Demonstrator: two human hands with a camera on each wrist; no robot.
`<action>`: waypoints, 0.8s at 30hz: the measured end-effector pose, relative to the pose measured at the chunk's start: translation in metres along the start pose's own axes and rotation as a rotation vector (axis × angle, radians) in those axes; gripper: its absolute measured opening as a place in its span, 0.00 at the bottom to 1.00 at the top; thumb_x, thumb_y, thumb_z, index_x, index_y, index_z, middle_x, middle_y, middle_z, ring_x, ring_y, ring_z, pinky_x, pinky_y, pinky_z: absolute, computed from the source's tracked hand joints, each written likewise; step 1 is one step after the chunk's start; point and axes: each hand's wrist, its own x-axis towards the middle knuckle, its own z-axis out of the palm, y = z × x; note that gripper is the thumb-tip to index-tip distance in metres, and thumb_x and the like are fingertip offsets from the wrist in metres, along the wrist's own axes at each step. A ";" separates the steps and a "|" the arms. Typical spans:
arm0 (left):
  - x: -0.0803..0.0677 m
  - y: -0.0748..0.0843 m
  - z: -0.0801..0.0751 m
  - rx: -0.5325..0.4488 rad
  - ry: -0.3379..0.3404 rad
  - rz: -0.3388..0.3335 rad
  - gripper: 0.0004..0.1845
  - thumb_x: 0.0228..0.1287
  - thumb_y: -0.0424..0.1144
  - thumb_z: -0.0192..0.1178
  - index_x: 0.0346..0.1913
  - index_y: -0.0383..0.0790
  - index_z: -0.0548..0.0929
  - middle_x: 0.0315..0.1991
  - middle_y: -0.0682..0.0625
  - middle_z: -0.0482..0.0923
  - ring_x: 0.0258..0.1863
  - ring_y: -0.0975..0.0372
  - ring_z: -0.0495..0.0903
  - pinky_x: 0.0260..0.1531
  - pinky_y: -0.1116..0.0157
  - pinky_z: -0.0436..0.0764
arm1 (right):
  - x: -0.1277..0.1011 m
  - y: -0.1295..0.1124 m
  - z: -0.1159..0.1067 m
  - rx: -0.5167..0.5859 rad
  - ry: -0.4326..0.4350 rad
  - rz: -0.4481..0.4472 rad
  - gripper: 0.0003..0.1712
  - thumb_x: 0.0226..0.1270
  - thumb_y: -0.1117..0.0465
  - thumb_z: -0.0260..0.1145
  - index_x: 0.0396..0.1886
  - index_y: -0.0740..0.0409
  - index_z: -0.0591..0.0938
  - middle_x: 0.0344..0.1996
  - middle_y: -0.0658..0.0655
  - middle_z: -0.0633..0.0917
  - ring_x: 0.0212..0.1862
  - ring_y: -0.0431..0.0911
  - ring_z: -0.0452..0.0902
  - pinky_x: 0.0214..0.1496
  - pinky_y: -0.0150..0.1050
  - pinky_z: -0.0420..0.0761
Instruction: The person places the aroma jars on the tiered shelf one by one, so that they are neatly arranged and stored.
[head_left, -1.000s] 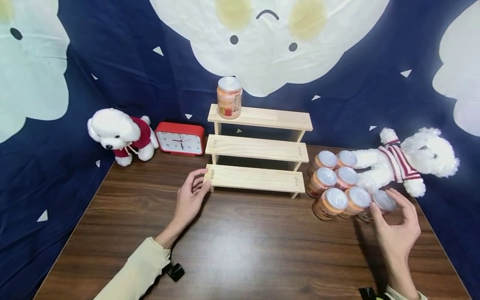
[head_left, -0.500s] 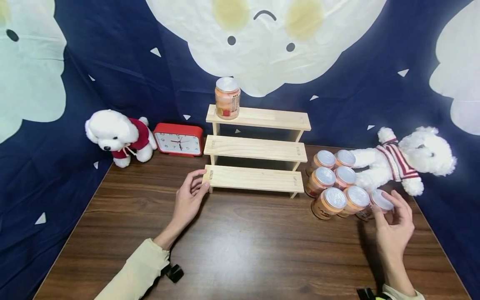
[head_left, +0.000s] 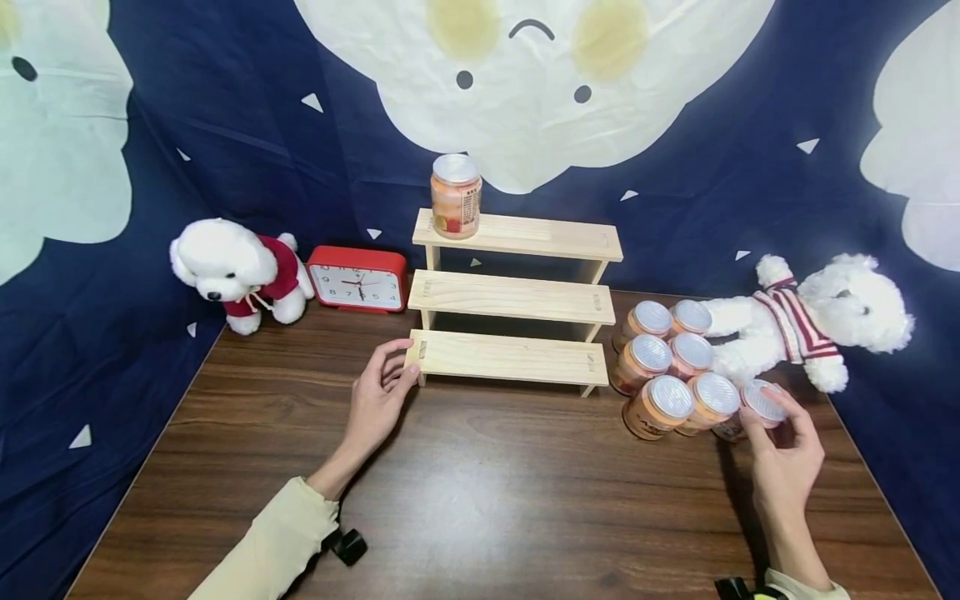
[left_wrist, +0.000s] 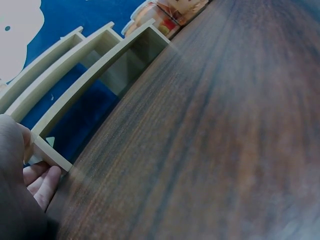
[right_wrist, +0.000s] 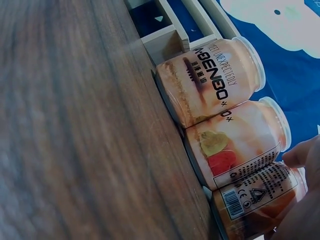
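A three-step wooden display shelf [head_left: 510,357] stands at the middle back. My left hand [head_left: 378,396] holds the left end of its lowest step, with thumb and fingers about the corner; the left wrist view shows fingertips [left_wrist: 46,186] at the end support. On the right, my right hand [head_left: 787,462] grips the rightmost front jar [head_left: 763,400] near its silver lid, thumb on one side and fingers on the other. The right wrist view shows that jar's barcode label [right_wrist: 255,195]. It stands upright beside several similar orange jars [head_left: 670,397]. Another jar [head_left: 456,200] sits on the top step's left end.
A red alarm clock [head_left: 358,279] and a white plush dog [head_left: 243,271] in red stand left of the shelf. A white plush toy [head_left: 798,321] in a striped sweater lies behind the jars. Blue cloth [head_left: 247,150] with cloud prints hangs around the brown wooden table [head_left: 450,500].
My right hand has moved slightly left and its fingers have closed in on the rightmost front jar. The left hand keeps its hold on the shelf.
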 end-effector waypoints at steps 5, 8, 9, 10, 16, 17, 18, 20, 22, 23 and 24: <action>0.001 -0.002 -0.001 -0.005 -0.006 0.004 0.20 0.79 0.37 0.70 0.68 0.40 0.84 0.52 0.36 0.91 0.49 0.63 0.89 0.48 0.75 0.89 | 0.001 0.001 -0.001 0.009 0.016 0.021 0.26 0.62 0.91 0.66 0.61 0.83 0.83 0.60 0.57 0.87 0.68 0.49 0.78 0.59 0.25 0.83; 0.001 0.003 0.000 0.018 -0.016 -0.042 0.20 0.79 0.32 0.68 0.69 0.37 0.82 0.54 0.34 0.90 0.50 0.63 0.89 0.49 0.75 0.89 | 0.002 0.002 -0.001 0.004 0.030 0.021 0.26 0.61 0.91 0.67 0.60 0.83 0.83 0.58 0.57 0.88 0.69 0.50 0.78 0.59 0.25 0.83; 0.000 0.006 0.000 0.033 -0.020 -0.064 0.21 0.79 0.31 0.67 0.70 0.37 0.82 0.55 0.33 0.90 0.50 0.63 0.88 0.51 0.75 0.88 | 0.002 0.002 -0.001 0.001 0.034 0.019 0.26 0.61 0.91 0.68 0.60 0.83 0.84 0.58 0.56 0.88 0.69 0.50 0.78 0.60 0.25 0.83; 0.000 0.008 0.000 0.035 -0.021 -0.078 0.21 0.80 0.31 0.67 0.71 0.36 0.81 0.56 0.33 0.90 0.51 0.63 0.88 0.51 0.76 0.88 | 0.002 0.002 -0.001 0.002 0.037 0.017 0.26 0.61 0.91 0.68 0.60 0.83 0.84 0.57 0.56 0.89 0.69 0.50 0.78 0.60 0.25 0.83; 0.000 0.011 -0.001 0.037 -0.027 -0.115 0.21 0.80 0.32 0.68 0.71 0.38 0.81 0.57 0.34 0.90 0.53 0.61 0.88 0.52 0.76 0.87 | 0.000 0.003 -0.001 0.013 0.065 -0.006 0.24 0.59 0.91 0.70 0.57 0.84 0.84 0.57 0.57 0.91 0.63 0.47 0.84 0.57 0.26 0.85; 0.000 0.011 -0.001 0.038 -0.027 -0.114 0.21 0.80 0.32 0.68 0.71 0.38 0.82 0.57 0.34 0.90 0.53 0.60 0.88 0.52 0.76 0.87 | 0.000 0.003 -0.001 0.016 0.073 -0.010 0.24 0.59 0.91 0.70 0.57 0.85 0.85 0.57 0.58 0.91 0.62 0.47 0.84 0.56 0.26 0.85; 0.000 0.011 -0.001 0.040 -0.027 -0.109 0.21 0.80 0.32 0.68 0.71 0.38 0.82 0.57 0.34 0.90 0.53 0.59 0.88 0.52 0.76 0.87 | 0.000 0.003 -0.001 0.018 0.081 -0.014 0.24 0.59 0.91 0.71 0.56 0.85 0.85 0.57 0.58 0.91 0.61 0.47 0.85 0.56 0.26 0.86; 0.000 0.010 0.000 0.048 -0.023 -0.089 0.22 0.80 0.32 0.68 0.71 0.37 0.81 0.56 0.34 0.90 0.53 0.59 0.88 0.51 0.76 0.87 | 0.001 0.003 -0.001 0.024 0.097 -0.020 0.23 0.58 0.91 0.72 0.56 0.86 0.85 0.57 0.60 0.92 0.60 0.47 0.86 0.55 0.27 0.86; 0.000 0.009 0.000 0.050 -0.019 -0.070 0.21 0.79 0.32 0.68 0.71 0.37 0.81 0.56 0.34 0.90 0.52 0.60 0.88 0.51 0.76 0.88 | 0.002 0.003 0.000 0.038 0.115 -0.021 0.23 0.58 0.91 0.72 0.55 0.86 0.85 0.57 0.61 0.92 0.60 0.48 0.86 0.55 0.28 0.87; 0.000 0.009 0.000 0.054 -0.013 -0.059 0.21 0.79 0.33 0.69 0.70 0.38 0.82 0.55 0.34 0.90 0.52 0.60 0.89 0.50 0.76 0.88 | 0.002 0.003 0.000 0.050 0.122 -0.027 0.23 0.58 0.91 0.72 0.54 0.87 0.85 0.57 0.61 0.92 0.60 0.48 0.86 0.55 0.28 0.87; 0.000 0.008 0.001 0.056 -0.011 -0.051 0.21 0.79 0.33 0.69 0.70 0.37 0.82 0.55 0.34 0.90 0.51 0.61 0.89 0.50 0.76 0.88 | 0.002 0.003 0.000 0.073 0.128 -0.033 0.22 0.57 0.91 0.72 0.54 0.87 0.84 0.56 0.62 0.92 0.60 0.49 0.86 0.55 0.29 0.87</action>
